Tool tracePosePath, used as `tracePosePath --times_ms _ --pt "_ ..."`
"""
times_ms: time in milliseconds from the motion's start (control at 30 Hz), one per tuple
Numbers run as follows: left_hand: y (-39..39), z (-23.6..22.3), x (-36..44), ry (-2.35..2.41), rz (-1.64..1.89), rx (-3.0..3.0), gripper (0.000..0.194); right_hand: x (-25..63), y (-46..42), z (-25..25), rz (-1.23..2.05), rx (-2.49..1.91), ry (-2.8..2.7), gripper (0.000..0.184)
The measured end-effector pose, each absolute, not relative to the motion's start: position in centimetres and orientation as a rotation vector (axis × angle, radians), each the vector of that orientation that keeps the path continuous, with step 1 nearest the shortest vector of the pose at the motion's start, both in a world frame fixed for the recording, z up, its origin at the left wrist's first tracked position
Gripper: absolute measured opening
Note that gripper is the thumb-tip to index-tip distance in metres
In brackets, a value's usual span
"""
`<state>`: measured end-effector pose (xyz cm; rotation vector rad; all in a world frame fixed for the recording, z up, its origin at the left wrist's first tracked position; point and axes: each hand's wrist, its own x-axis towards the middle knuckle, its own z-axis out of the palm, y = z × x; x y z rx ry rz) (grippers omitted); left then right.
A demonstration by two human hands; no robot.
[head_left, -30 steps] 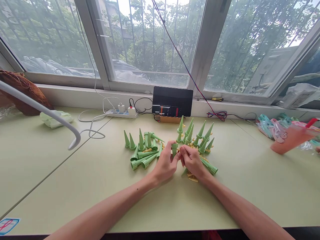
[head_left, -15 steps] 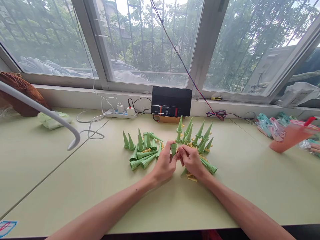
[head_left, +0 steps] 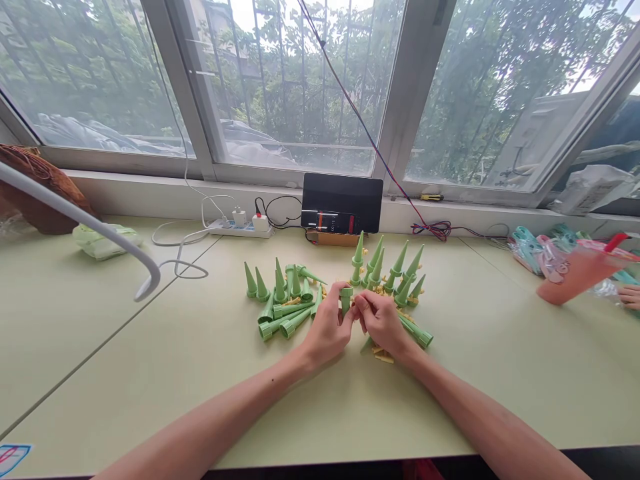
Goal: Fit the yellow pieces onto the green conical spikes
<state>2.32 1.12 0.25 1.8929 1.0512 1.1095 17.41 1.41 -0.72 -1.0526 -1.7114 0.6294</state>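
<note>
My left hand [head_left: 331, 321] is closed around a green plastic plant-watering spike [head_left: 346, 301], its wide collar up and its narrow part down between the fingers. Fingertips of my right hand [head_left: 383, 320] pinch together against the spike's side; whatever they hold is too small and covered to make out. Left of the hands lie several loose green spikes [head_left: 295, 323], some standing on their collars. Beyond my right hand stand several green spikes with yellow pieces fitted [head_left: 395, 267]. Small yellow pieces [head_left: 384, 357] lie partly under my right wrist.
A tablet [head_left: 343, 200] with a phone before it leans at the windowsill. A power strip [head_left: 243, 228] with cables sits to its left. At right stand a red drink cup [head_left: 570, 277] and wrapped items [head_left: 530, 250]; another person's hand [head_left: 630, 297] shows at the edge. A white curved bar [head_left: 100, 233] crosses the left.
Both hands keep nearly the same hold on the spike. The view has shifted very slightly. At the far right edge, the other person's hand has moved a little.
</note>
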Motion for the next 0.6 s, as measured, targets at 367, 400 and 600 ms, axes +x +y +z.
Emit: tracePosePath --times_ms 367,400,600 --pt "0.77 0.9 2.43 1.066 1.107 1.886 0.035 17.29 1.26 -0.43 0.618 -1.076 -1.707 0.045" --pt "0.77 0.94 2.41 1.069 1.101 1.887 0.036 17.28 1.25 -0.38 0.615 -1.079 -1.706 0.045" --pt "0.84 1.01 2.32 1.092 1.121 1.899 0.037 17.21 1.23 -0.25 0.601 -1.09 -1.713 0.046"
